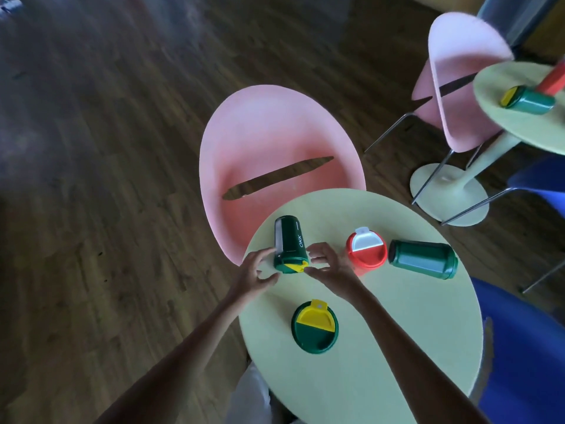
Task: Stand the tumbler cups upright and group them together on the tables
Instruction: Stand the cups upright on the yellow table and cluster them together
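Note:
On the near round pale-green table (382,347) a dark green tumbler (289,240) lies on its side, its yellow-flapped lid toward me. My left hand (256,272) touches its left side with spread fingers. My right hand (325,261) hovers at its right side, fingers loosely curved, thumb at the lid edge. A red tumbler (365,252) with a white flap stands upright. Another green tumbler (423,259) lies on its side right of it. A third green tumbler (315,327) stands upright near me. On the far table (526,133) a green tumbler (528,100) lies beside a red one (553,79).
A pink chair (275,142) stands just behind the near table, and a second pink chair (458,87) sits by the far table. Blue chairs (526,347) are at the right edge. The far table's base (449,194) and thin metal chair legs stand on the dark wooden floor.

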